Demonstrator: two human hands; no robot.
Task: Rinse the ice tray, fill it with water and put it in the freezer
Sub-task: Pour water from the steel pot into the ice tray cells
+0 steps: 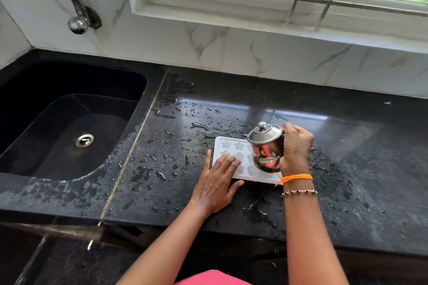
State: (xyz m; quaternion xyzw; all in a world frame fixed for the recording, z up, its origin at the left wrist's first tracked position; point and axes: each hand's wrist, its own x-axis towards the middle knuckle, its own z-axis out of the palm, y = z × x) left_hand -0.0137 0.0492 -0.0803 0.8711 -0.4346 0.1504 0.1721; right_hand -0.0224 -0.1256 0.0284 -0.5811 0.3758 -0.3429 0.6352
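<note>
A white ice tray with star-shaped cells lies flat on the wet black counter. My left hand rests flat on the tray's near left corner, fingers spread over the cells. My right hand grips a small lidded steel pot and holds it tilted to the left over the tray's right half. The pot hides several cells. No stream of water is visible.
A black sink with a steel drain is set into the counter at the left, under a curved steel tap on the tiled wall. Water drops cover the counter between sink and tray. A window runs along the back.
</note>
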